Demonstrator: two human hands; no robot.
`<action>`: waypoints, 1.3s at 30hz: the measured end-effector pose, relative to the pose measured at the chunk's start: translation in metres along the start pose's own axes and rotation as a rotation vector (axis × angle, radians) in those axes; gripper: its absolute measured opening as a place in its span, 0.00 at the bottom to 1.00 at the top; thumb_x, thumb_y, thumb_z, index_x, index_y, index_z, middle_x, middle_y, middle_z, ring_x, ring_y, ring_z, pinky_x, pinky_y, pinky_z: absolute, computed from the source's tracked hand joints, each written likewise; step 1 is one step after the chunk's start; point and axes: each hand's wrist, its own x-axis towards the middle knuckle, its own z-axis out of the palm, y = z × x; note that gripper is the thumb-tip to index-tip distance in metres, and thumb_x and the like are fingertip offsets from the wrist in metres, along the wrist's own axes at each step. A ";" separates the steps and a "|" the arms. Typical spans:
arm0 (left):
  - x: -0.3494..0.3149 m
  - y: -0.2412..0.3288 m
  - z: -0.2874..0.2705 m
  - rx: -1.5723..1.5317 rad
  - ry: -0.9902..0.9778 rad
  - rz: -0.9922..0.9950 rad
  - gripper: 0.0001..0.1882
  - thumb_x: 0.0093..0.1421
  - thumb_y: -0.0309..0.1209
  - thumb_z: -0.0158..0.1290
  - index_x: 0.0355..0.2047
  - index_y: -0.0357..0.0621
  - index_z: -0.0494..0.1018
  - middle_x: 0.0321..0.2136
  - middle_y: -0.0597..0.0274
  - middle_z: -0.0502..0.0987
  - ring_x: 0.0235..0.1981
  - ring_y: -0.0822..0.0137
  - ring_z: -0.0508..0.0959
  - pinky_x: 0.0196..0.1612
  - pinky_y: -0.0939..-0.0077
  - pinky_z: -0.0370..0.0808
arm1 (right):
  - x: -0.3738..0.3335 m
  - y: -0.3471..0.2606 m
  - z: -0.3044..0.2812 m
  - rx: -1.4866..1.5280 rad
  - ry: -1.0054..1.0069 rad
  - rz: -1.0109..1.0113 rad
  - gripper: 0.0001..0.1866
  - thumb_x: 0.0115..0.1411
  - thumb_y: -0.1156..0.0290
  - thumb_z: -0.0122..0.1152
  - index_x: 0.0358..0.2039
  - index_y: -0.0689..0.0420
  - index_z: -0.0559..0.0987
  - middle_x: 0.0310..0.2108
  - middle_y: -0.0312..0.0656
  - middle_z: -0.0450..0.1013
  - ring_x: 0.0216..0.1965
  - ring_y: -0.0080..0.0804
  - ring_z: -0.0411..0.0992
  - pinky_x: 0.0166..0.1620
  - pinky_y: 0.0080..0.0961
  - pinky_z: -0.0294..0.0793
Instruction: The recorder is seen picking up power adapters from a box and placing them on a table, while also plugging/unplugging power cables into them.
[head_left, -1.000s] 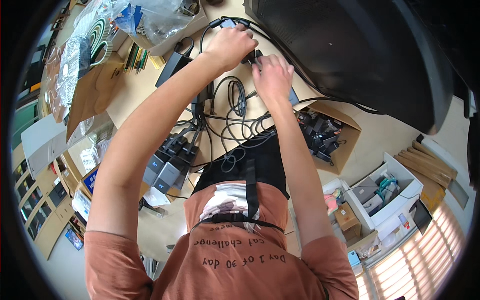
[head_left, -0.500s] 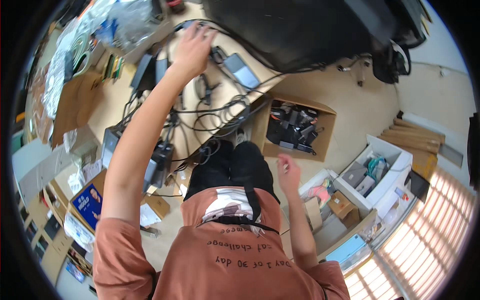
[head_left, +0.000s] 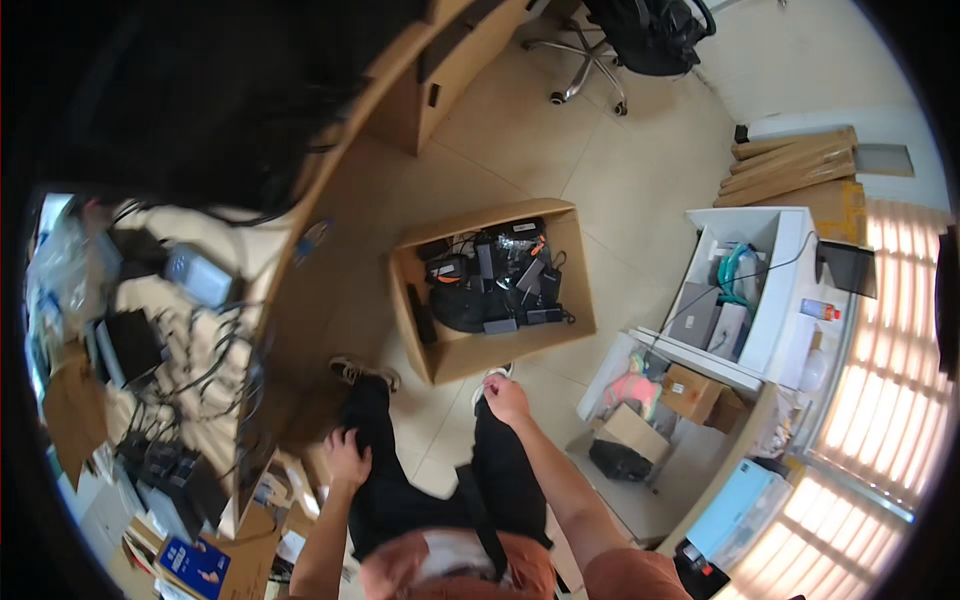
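Observation:
My left hand [head_left: 347, 460] rests beside my left thigh, fingers apart and holding nothing. Over my right knee is my right hand [head_left: 507, 398], its fingers curled in with nothing showing in them. In front of my feet, on the floor, stands an open cardboard box [head_left: 430, 362]. Inside it lie several black power adapters [head_left: 541, 283], coiled cables and other small dark pieces. Both hands are apart from the box. My right hand is the nearer one, just short of its front side.
On the left, a desk [head_left: 262, 300] bears tangled black cables [head_left: 215, 375], a grey device [head_left: 200, 275] and dark boxes. White drawers [head_left: 770, 290] with assorted items stand at right, beside cardboard cartons [head_left: 690, 392]. A wheeled chair [head_left: 590, 65] is at the back.
My left hand has left the desk top and come down by my thigh. I have turned right, so the cardboard box is now centred before me and the desk lies at the left.

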 end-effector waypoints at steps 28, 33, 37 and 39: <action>0.049 0.067 0.087 0.030 0.030 -0.388 0.17 0.52 0.37 0.57 0.43 0.50 0.79 0.51 0.60 0.76 0.56 0.50 0.71 0.56 0.55 0.72 | 0.327 0.169 0.151 -1.200 -0.316 -0.188 0.24 0.67 0.69 0.50 0.60 0.67 0.70 0.61 0.63 0.63 0.44 0.41 0.81 0.43 0.29 0.83; 0.029 0.062 0.098 0.058 -0.030 -0.456 0.19 0.53 0.43 0.56 0.44 0.51 0.79 0.50 0.60 0.75 0.57 0.52 0.69 0.60 0.51 0.66 | 0.262 0.087 0.041 -0.706 -0.468 0.075 0.31 0.54 0.55 0.69 0.54 0.59 0.78 0.48 0.58 0.75 0.53 0.46 0.78 0.53 0.38 0.79; 0.013 0.076 0.099 -0.002 0.139 -0.226 0.25 0.53 0.41 0.58 0.51 0.48 0.76 0.53 0.55 0.73 0.61 0.48 0.66 0.65 0.49 0.60 | 0.168 0.063 -0.040 -0.229 -0.441 0.121 0.26 0.53 0.49 0.73 0.42 0.58 0.83 0.24 0.45 0.76 0.32 0.32 0.80 0.36 0.29 0.79; 0.008 0.095 0.080 -0.335 0.228 -0.155 0.28 0.53 0.40 0.62 0.54 0.48 0.74 0.56 0.54 0.71 0.60 0.48 0.68 0.62 0.48 0.65 | 0.099 0.008 -0.084 0.518 -0.729 0.274 0.20 0.63 0.50 0.64 0.38 0.56 0.80 0.19 0.34 0.68 0.15 0.18 0.64 0.20 0.19 0.63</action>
